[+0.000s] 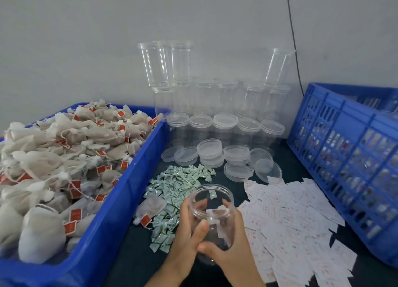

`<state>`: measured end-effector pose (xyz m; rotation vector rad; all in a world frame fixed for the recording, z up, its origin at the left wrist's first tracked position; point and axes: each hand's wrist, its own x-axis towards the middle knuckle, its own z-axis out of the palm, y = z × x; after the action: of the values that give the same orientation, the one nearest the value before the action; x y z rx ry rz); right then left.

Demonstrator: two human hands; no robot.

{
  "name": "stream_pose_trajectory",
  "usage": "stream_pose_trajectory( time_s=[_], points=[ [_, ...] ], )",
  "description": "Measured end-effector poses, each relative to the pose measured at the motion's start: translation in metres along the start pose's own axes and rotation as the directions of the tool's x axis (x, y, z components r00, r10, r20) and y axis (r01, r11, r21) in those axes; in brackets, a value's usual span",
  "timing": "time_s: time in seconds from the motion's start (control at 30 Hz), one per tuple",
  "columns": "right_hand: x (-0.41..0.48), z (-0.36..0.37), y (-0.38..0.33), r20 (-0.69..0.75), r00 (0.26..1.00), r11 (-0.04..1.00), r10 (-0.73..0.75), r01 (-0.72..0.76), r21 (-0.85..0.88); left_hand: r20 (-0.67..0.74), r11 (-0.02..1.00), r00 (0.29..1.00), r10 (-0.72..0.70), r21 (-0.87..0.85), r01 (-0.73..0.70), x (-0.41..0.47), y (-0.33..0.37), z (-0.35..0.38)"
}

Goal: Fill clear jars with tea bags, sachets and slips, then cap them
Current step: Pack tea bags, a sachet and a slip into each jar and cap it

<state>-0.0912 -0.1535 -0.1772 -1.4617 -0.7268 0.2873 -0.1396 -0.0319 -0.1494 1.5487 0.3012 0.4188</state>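
Both hands hold one clear jar (pixel 215 200) above the front middle of the dark surface (pixel 129 261). Its open mouth tilts up and away from the person. The left hand (pixel 187 224) grips its left side and the right hand (pixel 233 241) grips its right side and lower part. The fingers (pixel 185 209) of each hand are curled round the wall, and the two thumbs lie near each other on the near side. At least one white slip shows inside the jar.

The room for moving is narrow. On the left stands the tall wall of a blue bin (pixel 129 189), heaped with tea bags (pixel 64 157) above its rim. One tea bag (pixel 150 209) lies on the surface just beside that wall. The sachets (pixel 176 185) lie in a band from the bin toward the left hand, touching or nearly touching it. The slips (pixel 290 211) spread on the right, from under the right hand up to the foot of a blue crate (pixel 344 146), whose side slants in toward the middle.

Behind the held jar lie the lids (pixel 215 153), some stacked, some leaning. Behind them the empty jars (pixel 215 101) stand in rows against the wall, a few stacked on top. Bare surface shows mainly at the front, between the bin and the forearms, and in the front right corner.
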Motion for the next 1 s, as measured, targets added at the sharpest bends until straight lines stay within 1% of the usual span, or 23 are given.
stream_pose_trajectory(
  time_s=[0.07, 0.1, 0.2, 0.23, 0.27, 0.3, 0.33, 0.4, 0.43, 0.47, 0.53, 0.57, 0.6, 0.63, 0.67, 0.7, 0.73, 0.77, 0.8, 0.83, 0.87, 0.9, 1.0],
  points=[
    [-0.003, 0.004, 0.004, -0.008, 1.0, 0.998, 0.002, -0.002, -0.067, 0.024, 0.994, 0.999, 0.021, -0.105, -0.019, 0.0, 0.004, -0.008],
    [-0.004, 0.004, 0.007, -0.023, 1.0, 0.995, 0.001, -0.003, -0.099, 0.048, 0.992, 0.999, -0.007, -0.122, 0.013, 0.007, 0.007, -0.011],
    [-0.005, 0.002, 0.014, -0.035, 0.999, 0.989, 0.018, -0.023, -0.149, 0.157, 0.999, 0.988, 0.005, 0.046, -0.012, 0.007, 0.039, -0.018],
    [-0.005, 0.002, 0.015, -0.03, 0.999, 0.989, 0.019, -0.024, -0.148, 0.163, 0.992, 0.984, 0.07, 0.093, -0.086, 0.001, 0.061, -0.022],
    [-0.005, 0.002, 0.015, -0.024, 1.0, 0.988, 0.019, -0.023, -0.151, 0.149, 0.968, 0.973, 0.175, 0.152, -0.198, 0.0, 0.083, -0.03],
    [-0.005, 0.003, 0.013, -0.014, 1.0, 0.987, 0.017, -0.019, -0.159, 0.134, 0.934, 0.952, 0.274, 0.199, -0.297, 0.006, 0.102, -0.039],
    [-0.005, 0.003, 0.013, 0.003, 1.0, 0.985, 0.019, -0.018, -0.172, 0.108, 0.897, 0.933, 0.344, 0.256, -0.36, 0.017, 0.118, -0.051],
    [-0.007, 0.003, 0.013, 0.047, 0.998, 0.978, 0.041, -0.03, -0.205, 0.006, 0.822, 0.896, 0.444, 0.397, -0.409, 0.043, 0.136, -0.083],
    [-0.008, 0.003, 0.012, 0.073, 0.996, 0.973, 0.051, -0.034, -0.229, -0.061, 0.786, 0.883, 0.465, 0.487, -0.38, 0.06, 0.138, -0.099],
    [-0.009, 0.004, 0.012, 0.095, 0.994, 0.968, 0.058, -0.033, -0.251, -0.12, 0.766, 0.888, 0.445, 0.564, -0.308, 0.076, 0.138, -0.114],
    [-0.009, 0.005, 0.012, 0.11, 0.992, 0.963, 0.068, -0.036, -0.267, -0.261, 0.769, 0.926, 0.272, 0.638, -0.046, 0.104, 0.122, -0.146],
    [-0.008, 0.006, 0.011, 0.108, 0.991, 0.964, 0.074, -0.043, -0.262, -0.315, 0.731, 0.931, 0.183, 0.677, 0.086, 0.114, 0.107, -0.162],
    [-0.007, 0.006, 0.01, 0.105, 0.991, 0.966, 0.078, -0.049, -0.254, -0.321, 0.651, 0.939, 0.121, 0.74, 0.169, 0.12, 0.092, -0.176],
    [-0.006, 0.006, 0.009, 0.102, 0.991, 0.967, 0.082, -0.055, -0.248, -0.284, 0.574, 0.955, 0.079, 0.797, 0.19, 0.123, 0.077, -0.185],
    [-0.006, 0.006, 0.009, 0.099, 0.991, 0.968, 0.085, -0.058, -0.246, -0.223, 0.53, 0.972, 0.071, 0.834, 0.152, 0.127, 0.064, -0.191],
    [-0.005, 0.006, 0.008, 0.098, 0.992, 0.968, 0.085, -0.059, -0.245, -0.174, 0.524, 0.983, 0.062, 0.844, 0.116, 0.129, 0.052, -0.192],
    [-0.005, 0.007, 0.008, 0.097, 0.992, 0.968, 0.086, -0.06, -0.244, -0.161, 0.519, 0.987, 0.025, 0.846, 0.125, 0.129, 0.042, -0.191],
    [-0.005, 0.007, 0.009, 0.098, 0.991, 0.967, 0.09, -0.063, -0.247, -0.175, 0.474, 0.983, -0.049, 0.863, 0.178, 0.13, 0.033, -0.191],
    [-0.004, 0.008, 0.01, 0.099, 0.991, 0.965, 0.094, -0.066, -0.253, -0.195, 0.369, 0.968, -0.157, 0.898, 0.24, 0.131, 0.026, -0.191],
    [-0.003, 0.009, 0.011, 0.095, 0.991, 0.964, 0.095, -0.067, -0.259, -0.2, 0.247, 0.947, -0.252, 0.933, 0.262, 0.133, 0.02, -0.193],
    [-0.002, 0.009, 0.012, 0.087, 0.992, 0.962, 0.093, -0.067, -0.265, -0.185, 0.175, 0.935, -0.302, 0.954, 0.245, 0.135, 0.016, -0.196],
    [-0.001, 0.01, 0.012, 0.078, 0.993, 0.96, 0.091, -0.067, -0.272, -0.159, 0.158, 0.939, -0.306, 0.964, 0.215, 0.137, 0.015, -0.198],
    [0.007, 0.015, 0.01, 0.045, 0.994, 0.95, 0.1, -0.082, -0.3, -0.095, 0.198, 0.978, -0.184, 0.971, 0.132, 0.144, 0.017, -0.202]
  ],
)
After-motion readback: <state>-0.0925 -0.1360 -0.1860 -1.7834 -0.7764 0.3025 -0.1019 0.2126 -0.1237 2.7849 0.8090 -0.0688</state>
